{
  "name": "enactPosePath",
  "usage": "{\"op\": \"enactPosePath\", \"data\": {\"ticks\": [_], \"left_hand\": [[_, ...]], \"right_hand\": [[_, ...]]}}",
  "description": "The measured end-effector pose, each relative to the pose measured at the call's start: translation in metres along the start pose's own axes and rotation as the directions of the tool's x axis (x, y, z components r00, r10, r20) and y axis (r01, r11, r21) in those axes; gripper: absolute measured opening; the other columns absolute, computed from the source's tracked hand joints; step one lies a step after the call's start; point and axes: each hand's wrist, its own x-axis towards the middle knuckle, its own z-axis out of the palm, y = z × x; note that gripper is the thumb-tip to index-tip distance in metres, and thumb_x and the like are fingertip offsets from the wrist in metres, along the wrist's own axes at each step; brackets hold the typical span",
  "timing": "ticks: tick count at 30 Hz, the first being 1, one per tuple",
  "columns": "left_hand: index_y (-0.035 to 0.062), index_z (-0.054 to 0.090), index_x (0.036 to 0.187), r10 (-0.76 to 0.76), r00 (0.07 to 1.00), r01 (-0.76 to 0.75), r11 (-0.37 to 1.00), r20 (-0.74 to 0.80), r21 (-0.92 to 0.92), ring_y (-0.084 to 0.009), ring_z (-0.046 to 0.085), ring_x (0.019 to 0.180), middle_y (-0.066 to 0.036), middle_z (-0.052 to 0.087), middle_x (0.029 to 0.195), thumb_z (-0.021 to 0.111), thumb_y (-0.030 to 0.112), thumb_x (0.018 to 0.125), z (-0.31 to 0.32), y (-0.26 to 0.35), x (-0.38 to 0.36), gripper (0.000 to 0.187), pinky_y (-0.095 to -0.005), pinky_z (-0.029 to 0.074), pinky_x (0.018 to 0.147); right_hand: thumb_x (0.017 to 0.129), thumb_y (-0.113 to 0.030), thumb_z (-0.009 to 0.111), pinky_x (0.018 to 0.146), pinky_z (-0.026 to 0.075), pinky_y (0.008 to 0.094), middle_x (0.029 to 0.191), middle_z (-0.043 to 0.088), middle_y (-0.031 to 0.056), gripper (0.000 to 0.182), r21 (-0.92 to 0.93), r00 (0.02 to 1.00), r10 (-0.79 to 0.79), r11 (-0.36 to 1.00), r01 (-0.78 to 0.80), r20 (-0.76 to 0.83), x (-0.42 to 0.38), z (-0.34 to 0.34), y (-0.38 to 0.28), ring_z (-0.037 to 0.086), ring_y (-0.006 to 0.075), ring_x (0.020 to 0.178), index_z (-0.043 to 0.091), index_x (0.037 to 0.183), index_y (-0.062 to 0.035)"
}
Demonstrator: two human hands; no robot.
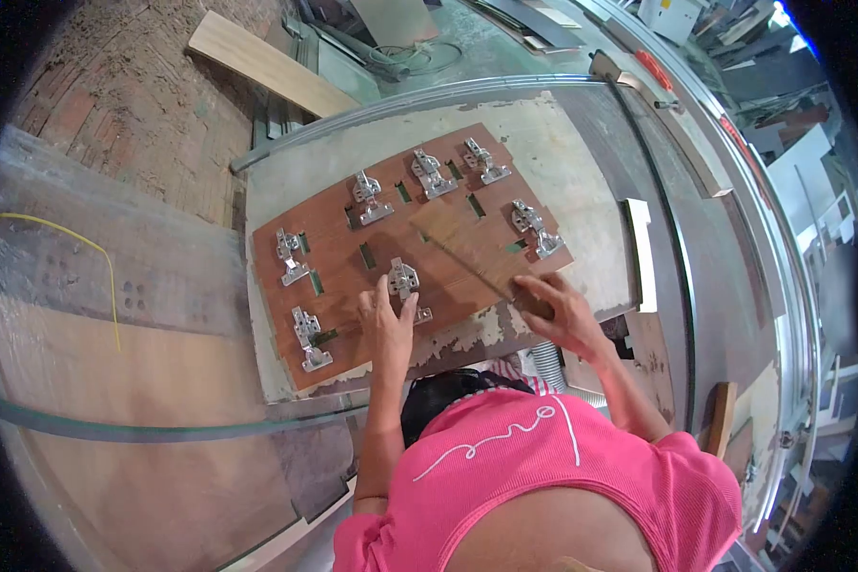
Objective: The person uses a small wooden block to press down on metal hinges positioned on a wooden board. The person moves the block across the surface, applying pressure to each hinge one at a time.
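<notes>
My left hand (388, 313) is at a metal cabinet hinge (403, 278) near the front edge of a reddish-brown board (343, 272), thumb and forefinger closed about its lower part. In my right hand (564, 313) is a flat wooden piece (481, 267), smeared by motion; its far end reaches up-left over the board. Several more hinges lie on the board, among them one at the left (291, 257), one at the top (432, 174) and one at the right (537, 229). Small dark green slots (367, 255) sit between them.
The board rests on a worn pale worktable (582, 162) with a metal rail (429, 91) behind it. To the left stands a plastic-covered panel stack (143, 372). A wooden plank (267, 62) leans at the back, and long metal profiles (725, 143) run along the right.
</notes>
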Motion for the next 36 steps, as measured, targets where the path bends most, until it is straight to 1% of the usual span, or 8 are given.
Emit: {"op": "enactPosePath", "data": {"ticks": [4,6,12,13,18,21,28,36], "left_hand": [[0.0005,0.051,0.123,0.090,0.996,-0.086,0.972,0.009,-0.218,-0.0350,0.053,0.094,-0.019,0.052,0.102,0.067,0.027,0.084,0.023,0.031,0.008,0.050,-0.0432,0.043,0.084],[0.0008,0.051,0.124,0.077,0.971,0.004,0.940,0.226,-0.340,-0.0324,0.054,0.092,-0.018,0.050,0.104,0.068,0.027,0.084,0.043,0.059,0.013,0.051,-0.0399,0.045,0.083],[-0.0005,0.047,0.124,0.238,0.933,-0.139,0.930,0.271,-0.340,-0.0374,0.049,0.106,-0.021,0.047,0.114,0.065,0.024,0.084,0.129,0.121,0.021,0.051,-0.0454,0.042,0.091],[0.0004,0.043,0.127,0.289,0.932,-0.214,0.926,0.219,-0.312,-0.0383,0.048,0.107,-0.021,0.045,0.117,0.064,0.026,0.083,0.149,0.122,0.023,0.055,-0.0462,0.041,0.091],[0.0020,0.043,0.128,0.231,0.954,-0.212,0.970,0.193,-0.117,-0.0391,0.044,0.111,-0.020,0.045,0.117,0.067,0.026,0.081,0.174,0.150,0.023,0.058,-0.0494,0.039,0.093],[0.0025,0.045,0.126,0.264,0.961,-0.265,0.964,0.080,0.009,-0.0375,0.044,0.110,-0.017,0.047,0.115,0.070,0.028,0.079,0.189,0.145,0.021,0.059,-0.0481,0.038,0.093],[0.0014,0.052,0.116,0.274,0.958,-0.270,0.961,-0.087,0.055,-0.0354,0.044,0.110,-0.016,0.050,0.115,0.072,0.031,0.078,0.201,0.146,0.003,0.052,-0.0453,0.036,0.094],[0.0000,0.055,0.114,0.277,0.959,-0.267,0.955,-0.065,0.132,-0.0358,0.042,0.113,-0.017,0.048,0.121,0.061,0.036,0.086,0.197,0.154,-0.005,0.046,-0.0471,0.035,0.096]], "right_hand": [[0.078,-0.020,0.068,0.083,0.050,0.0386,0.115,0.055,0.0170,0.050,0.101,0.992,0.044,0.994,-0.033,-0.117,0.002,-0.031,0.015,0.060,0.0333,0.099,0.055,0.127,-0.0150],[0.079,-0.021,0.068,0.083,0.050,0.0387,0.114,0.056,0.0178,0.051,-0.021,0.979,0.066,0.997,-0.071,-0.193,-0.001,-0.047,0.022,0.060,0.0336,0.099,0.055,0.127,-0.0139],[0.079,-0.025,0.067,0.084,0.049,0.0394,0.112,0.057,0.0182,0.049,-0.048,0.947,0.195,0.976,-0.213,-0.256,-0.019,-0.072,0.052,0.061,0.0333,0.098,0.057,0.126,-0.0143],[0.079,-0.023,0.067,0.084,0.049,0.0390,0.112,0.056,0.0171,0.048,-0.041,0.943,0.232,0.968,-0.249,-0.240,-0.023,-0.074,0.059,0.060,0.0330,0.098,0.056,0.125,-0.0140],[0.079,-0.024,0.067,0.083,0.048,0.0407,0.108,0.058,0.0183,0.047,-0.062,0.937,0.304,0.946,-0.319,-0.171,-0.034,-0.077,0.083,0.060,0.0355,0.096,0.057,0.124,-0.0137],[0.078,-0.027,0.067,0.081,0.048,0.0423,0.104,0.058,0.0205,0.047,-0.030,0.953,0.227,0.971,-0.237,-0.199,-0.039,-0.074,0.100,0.060,0.0364,0.094,0.058,0.123,-0.0141],[0.079,-0.027,0.067,0.080,0.049,0.0431,0.104,0.058,0.0211,0.048,0.019,0.980,0.122,0.992,-0.121,-0.159,-0.044,-0.078,0.119,0.061,0.0376,0.093,0.057,0.124,-0.0155],[0.078,-0.033,0.067,0.081,0.049,0.0434,0.105,0.058,0.0205,0.051,0.009,0.986,0.125,0.992,-0.125,-0.111,-0.044,-0.088,0.128,0.061,0.0377,0.092,0.056,0.126,-0.0177]]}}
